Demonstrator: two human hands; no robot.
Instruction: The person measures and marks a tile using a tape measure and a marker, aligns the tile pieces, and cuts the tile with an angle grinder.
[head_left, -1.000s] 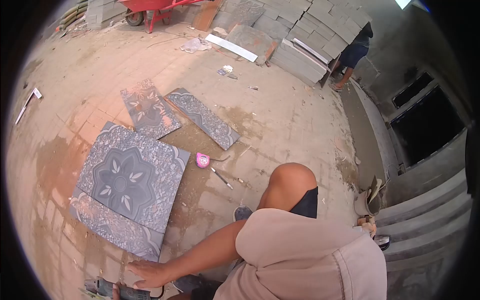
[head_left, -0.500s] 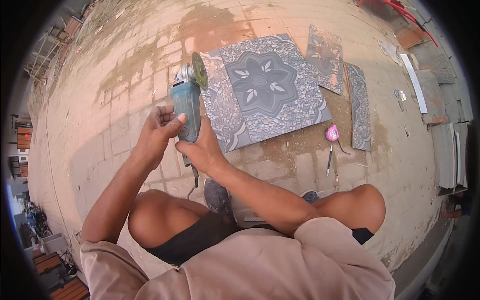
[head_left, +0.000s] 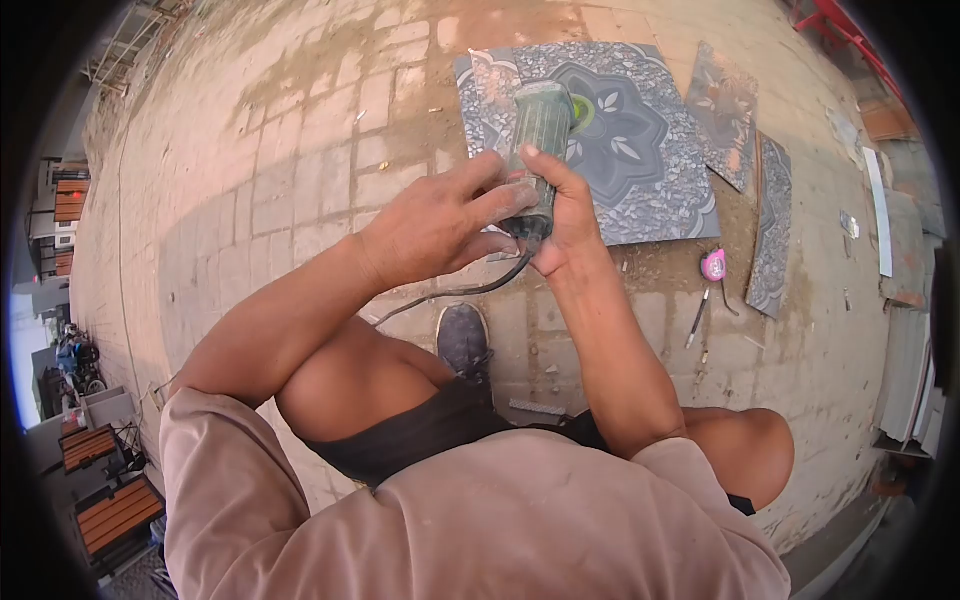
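The head view shows the angle grinder [head_left: 543,125] held between both hands, in front of the person's body and over the near left part of a flower-patterned tile [head_left: 635,170] that lies on the paved floor [head_left: 300,220]. The right hand [head_left: 572,215] has its fingers wrapped around the grinder's body from the right. The left hand [head_left: 435,215] comes in from the left, its fingers bent against the near end of the tool; whether they grip it or only press, I cannot tell. A green disc [head_left: 583,112] shows in part past the tool's right edge, and its gap from the tile cannot be judged. The cord [head_left: 465,292] leaves the near end and loops left. The step in hand looks like adjusting the hold on the grinder; the next move seems to call for a firm right grip, with the disc turned away from both hands and the cord kept clear of it. Right of the tile lie a smaller tile piece [head_left: 725,115] and a narrow tile strip [head_left: 770,235], with a pink tape measure [head_left: 712,264] and a pen [head_left: 697,320] nearer.
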